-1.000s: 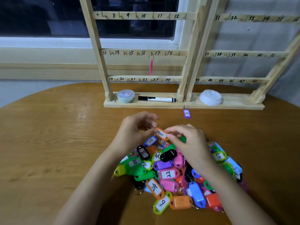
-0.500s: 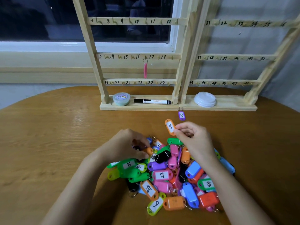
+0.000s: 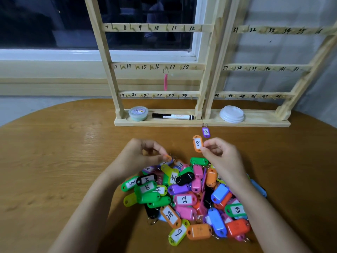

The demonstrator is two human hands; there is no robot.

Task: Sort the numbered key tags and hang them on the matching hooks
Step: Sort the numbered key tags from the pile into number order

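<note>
A heap of coloured numbered key tags lies on the wooden table in front of me. My right hand pinches the lower end of an orange tag marked 8, held upright above the heap's far edge. My left hand pinches another orange tag at the heap's far left. A purple tag marked 13 lies alone by the rack's base. The wooden hook rack stands at the back, numbered rails across it. One pink tag hangs near the hook by 17.
On the rack's base shelf sit a small round tub, a black-and-white marker and a stack of white lids. A dark window is behind the rack. The table's round edge curves off at left and right.
My right hand has lifted the orange 8 tag up and away from the heap toward the rack. My left hand let go of it and dropped to another orange tag in the heap.
</note>
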